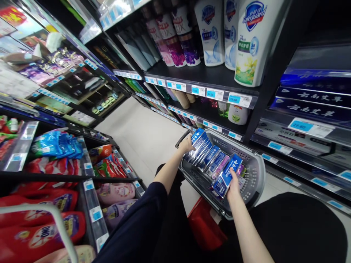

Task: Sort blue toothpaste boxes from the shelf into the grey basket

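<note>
Holding a blue box [226, 176] over the near end of the grey basket [253, 190], the right hand [233, 185] has its fingers wrapped around the box's lower end. The left hand [187, 144] is at the far-left corner of the basket, by the black handle [182, 137], and it rests against the end box in a row of blue boxes [205, 153]. I cannot tell if it grips that box or only steadies it.

The row already lies inside the basket, side by side along its left wall, so a good part of the work looks done. The box in the right hand is not with the row yet. There seems to be room left at the right side of the basket.

White soap bottles [251, 40] stand on the dark shelf [203, 78] above. Long dark blue boxes [315, 98] lie on the shelf to the right.
</note>
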